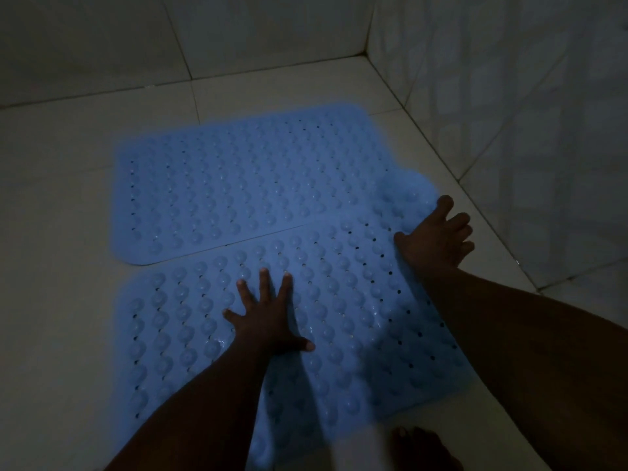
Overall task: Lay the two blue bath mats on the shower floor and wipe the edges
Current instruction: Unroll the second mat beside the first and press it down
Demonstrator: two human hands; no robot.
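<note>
Two blue bath mats with round bumps and small holes lie on the tiled shower floor. The far mat (238,185) lies flat. The near mat (339,300) overlaps the far one's front edge, and its far right corner is bunched up. My left hand (268,321) presses flat on the near mat's middle, fingers spread. My right hand (438,236) grips the near mat's right edge at the rumpled corner. No cloth is in view.
Light floor tiles (61,232) surround the mats. A tiled back wall (170,39) and a tiled right wall (526,113) meet in the far corner. My bare foot (424,447) stands by the near mat's front edge.
</note>
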